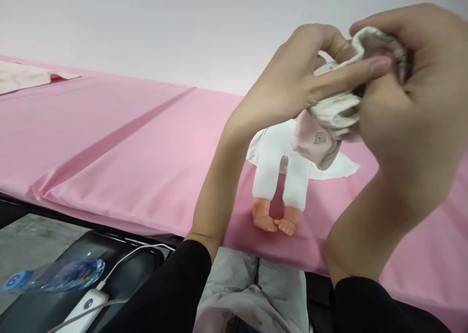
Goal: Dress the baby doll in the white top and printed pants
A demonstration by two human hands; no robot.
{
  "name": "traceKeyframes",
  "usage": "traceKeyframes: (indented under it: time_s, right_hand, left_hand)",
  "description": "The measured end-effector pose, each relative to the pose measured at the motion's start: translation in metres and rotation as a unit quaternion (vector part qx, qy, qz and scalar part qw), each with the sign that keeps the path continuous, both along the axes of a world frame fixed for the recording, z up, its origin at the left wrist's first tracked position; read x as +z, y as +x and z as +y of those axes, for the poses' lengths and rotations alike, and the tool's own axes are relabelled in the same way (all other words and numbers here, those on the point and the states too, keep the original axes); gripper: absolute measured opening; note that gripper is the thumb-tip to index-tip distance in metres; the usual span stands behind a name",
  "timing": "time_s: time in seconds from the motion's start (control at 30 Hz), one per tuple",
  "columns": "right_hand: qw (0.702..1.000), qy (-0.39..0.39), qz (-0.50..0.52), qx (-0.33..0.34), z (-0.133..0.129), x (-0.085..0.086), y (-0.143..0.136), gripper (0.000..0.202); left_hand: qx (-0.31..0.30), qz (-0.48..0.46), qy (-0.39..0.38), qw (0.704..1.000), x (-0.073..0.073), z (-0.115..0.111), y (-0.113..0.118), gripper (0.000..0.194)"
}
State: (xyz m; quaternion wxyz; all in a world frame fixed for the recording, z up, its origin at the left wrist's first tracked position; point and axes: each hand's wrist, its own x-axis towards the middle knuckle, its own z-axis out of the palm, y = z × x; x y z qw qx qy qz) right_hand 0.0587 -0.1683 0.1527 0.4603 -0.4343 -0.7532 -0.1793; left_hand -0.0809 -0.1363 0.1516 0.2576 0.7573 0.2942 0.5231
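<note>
Pale wall (pixel 139 30) fills the far side, and below it a pink sheet (pixel 146 147) covers a long surface, creased by a ridge running from far to near on the left. At its far left lies a light cloth (pixel 25 77) with one corner turned up. Both hands are raised on the right, above the sheet, with a small garment (pixel 338 109) gathered between them. The left hand (pixel 292 74) pinches its pale, patterned fabric, fingers bent and the thumb stretched right across the bunch towards the other hand. The right hand (pixel 413 89) is curled round the right side of the garment, gripping its edge; how its fingertips meet is hard to tell, as they are partly hidden and blurred. A pale pink part with a small printed motif hangs below the bunch, in front of the doll (pixel 268 174). The doll lies in white clothing, its bare feet pointing to the near edge, its upper part hidden behind the hands. White cloth (pixel 338 168) shows on the sheet to its right. Near left, a black chair (pixel 129 274) bears a bottle (pixel 58 277) on its side and a white device (pixel 84 309) with a cable (pixel 122 256).
</note>
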Motion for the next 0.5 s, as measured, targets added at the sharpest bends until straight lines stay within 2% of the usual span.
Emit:
traceKeyframes:
  time_s: [0.07,0.1,0.17,0.3,0.4,0.5]
  right_hand:
    - [0.998,0.057,0.028,0.017,0.010,-0.001,0.012,0.040]
    - [0.995,0.083,0.051,0.020,0.016,-0.002,0.017,0.038]
    - [0.989,0.117,0.092,0.021,0.027,-0.004,0.024,0.034]
    - [0.987,0.122,0.097,0.032,0.042,-0.006,0.026,0.029]
    - [0.991,0.110,0.080,-0.012,0.046,-0.008,0.031,0.027]
    - [0.992,0.094,0.045,-0.076,0.046,-0.010,0.050,0.030]
  left_hand:
    - [-0.035,0.030,0.062,0.997,-0.003,0.001,0.000,0.037]
    - [-0.022,0.039,0.082,0.996,-0.004,0.003,0.000,0.038]
    - [0.044,0.056,0.109,0.991,-0.006,0.008,0.002,0.034]
    - [0.182,0.043,0.187,0.964,-0.009,0.024,0.006,0.017]
    - [0.213,-0.006,0.251,0.944,-0.010,0.036,-0.002,0.020]
    - [0.238,-0.086,0.260,0.932,-0.008,0.046,-0.019,0.017]
